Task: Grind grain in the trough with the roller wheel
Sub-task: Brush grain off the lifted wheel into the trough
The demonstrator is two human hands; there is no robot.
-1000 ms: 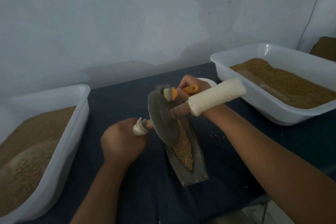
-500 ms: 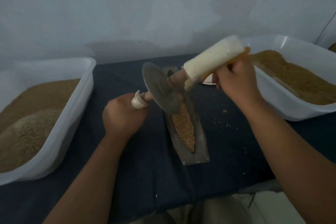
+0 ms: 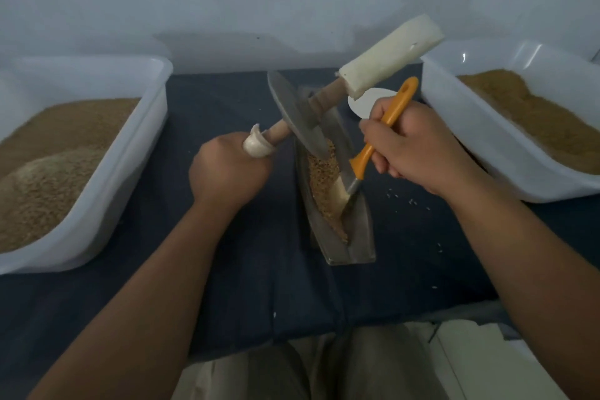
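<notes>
Roller wheel (image 3: 297, 118) tilted at far end of trough (image 3: 360, 234), middle of bench (image 3: 259, 269), left hand (image 3: 227, 169) gripping its handle (image 3: 259, 143). Right hand (image 3: 418, 149) has brought orange brush (image 3: 398, 103) down into grain (image 3: 321, 172); likely regathering, grinding paused.

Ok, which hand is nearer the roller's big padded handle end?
Right. The right hand sits just below the padded end in the view, holding the orange-handled brush; the left hand grips the opposite end, across the wheel.

No readable text, labels or numbers anywhere.
</notes>
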